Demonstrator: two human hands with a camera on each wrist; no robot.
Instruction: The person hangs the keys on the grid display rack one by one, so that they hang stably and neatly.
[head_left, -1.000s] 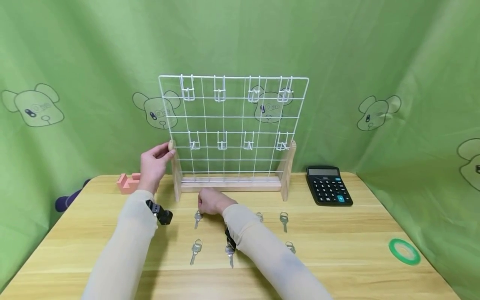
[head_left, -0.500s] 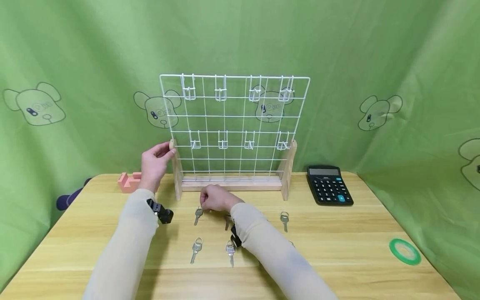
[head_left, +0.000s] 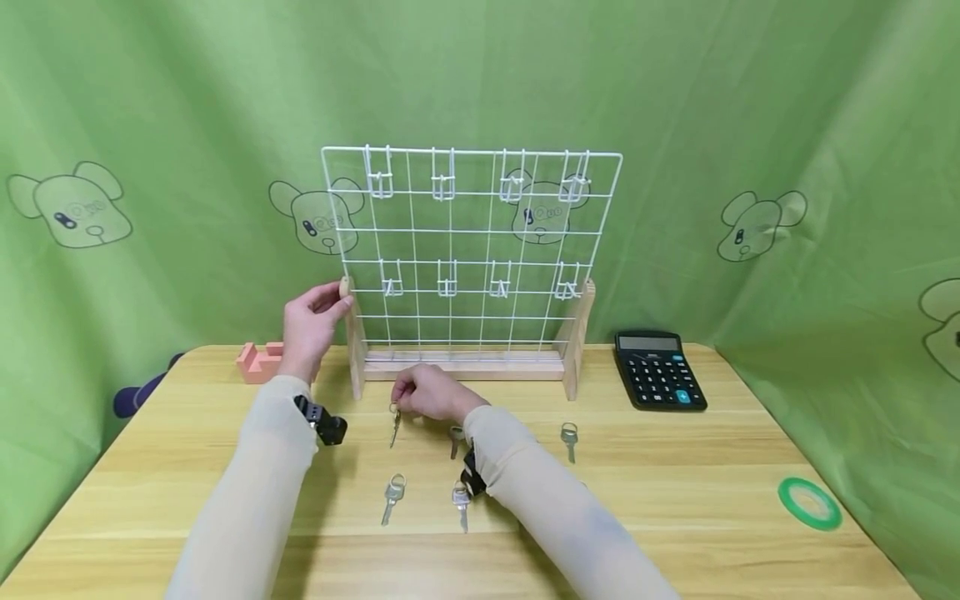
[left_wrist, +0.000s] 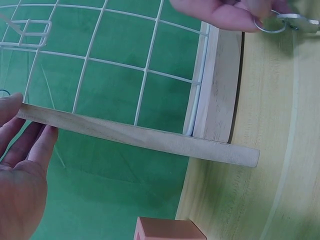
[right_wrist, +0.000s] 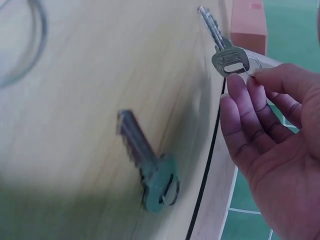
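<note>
My right hand (head_left: 433, 393) pinches the ring of a key (right_wrist: 230, 57) between thumb and fingers. In the head view that key hangs from the fingertips with its blade pointing down, in front of the rack's wooden base (head_left: 480, 367). My left hand (head_left: 306, 332) grips the top of the left wooden upright (left_wrist: 135, 136), thumb on one side and fingers on the other. Between the uprights stands a white wire grid (head_left: 450, 231) bearing two rows of white hooks (head_left: 381, 185). A second key (right_wrist: 161, 185) with a ring lies on the table beneath my right wrist.
More ringed keys lie on the wooden table: one key (head_left: 393, 497) front left, another key (head_left: 461, 497) beside it, and a key (head_left: 570, 440) right of my forearm. A pink holder (head_left: 258, 364), a black calculator (head_left: 660, 371) and a green tape roll (head_left: 810, 503) stand around them.
My right hand moved slightly right off the left rear key, then came back to it and pinched its ring. The key has tipped up from the table. My left hand stays on the upright.
</note>
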